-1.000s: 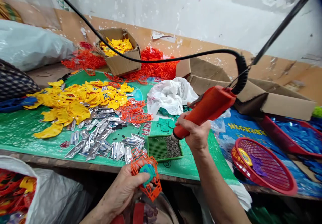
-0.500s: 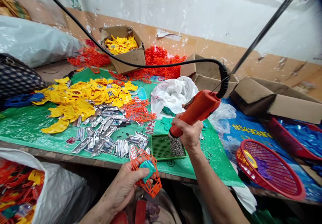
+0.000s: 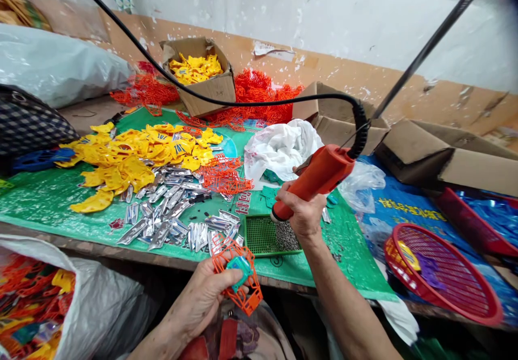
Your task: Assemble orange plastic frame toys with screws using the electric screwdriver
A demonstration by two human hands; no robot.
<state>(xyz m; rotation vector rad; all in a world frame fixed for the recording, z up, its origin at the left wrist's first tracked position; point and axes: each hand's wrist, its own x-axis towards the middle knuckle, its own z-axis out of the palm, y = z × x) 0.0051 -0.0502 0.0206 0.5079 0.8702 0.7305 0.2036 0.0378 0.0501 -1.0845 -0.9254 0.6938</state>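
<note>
A: How does the left grip [image 3: 206, 290] stand?

B: Closed on an orange frame [image 3: 253, 299], thumb pressing a teal piece [image 3: 242, 267] against it, just off the near edge of the bench [image 3: 343, 257].

A: What might spoil that?

B: A slackening thumb, I'd say: the teal piece could slide, since little else seems to pin it.

A: And to the right?

B: A green tray [image 3: 259, 236] near the bench's edge, small grey pieces [image 3: 286, 237] heaped in its right part. A low forearm could knock it and scatter them.

A: Why so?

B: The right grip [image 3: 306, 214] is wrapped round a red tool [image 3: 318, 179], nose over the tray; whether it touches anything there, I can't tell. A black cord [image 3: 243, 104] runs from the tool's far end, so a snag might jerk the nose aside.

A: Farther right?

B: A red basket [image 3: 457, 273], close to the near edge; a wide elbow could tip it.
</note>
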